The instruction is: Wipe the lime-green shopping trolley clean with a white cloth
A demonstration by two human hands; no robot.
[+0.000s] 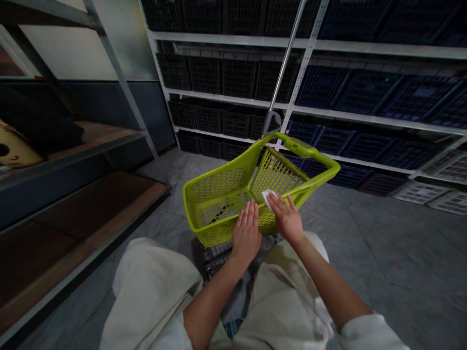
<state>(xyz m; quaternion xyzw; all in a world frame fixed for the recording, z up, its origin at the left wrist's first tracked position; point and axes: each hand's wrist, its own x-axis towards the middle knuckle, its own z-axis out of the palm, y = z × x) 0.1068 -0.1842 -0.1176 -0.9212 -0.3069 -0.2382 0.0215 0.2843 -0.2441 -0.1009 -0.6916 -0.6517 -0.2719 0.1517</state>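
A lime-green plastic shopping cart [213,233] stands in front of my knees, its basket walls pierced with a mesh of holes. My left hand [248,233] lies against the near side of the basket by its rim, fingers stretched out flat and holding nothing. To its right, my right hand [288,218] presses a folded white cloth [268,197] at the same near rim, fingers over it. It may be a tissue; the material is not clear. The cart's handle [304,149] rises at the far right end. Its lower frame is partly hidden below the basket.
White metal racks [233,97] filled with black crates [239,78] and blue crates [365,92] line the back. A metal pole [282,73] rises behind the cart. Shelving with brown boards [109,209] stands at left, holding a yellow item [18,148]. Grey tiles [383,233] cover the floor.
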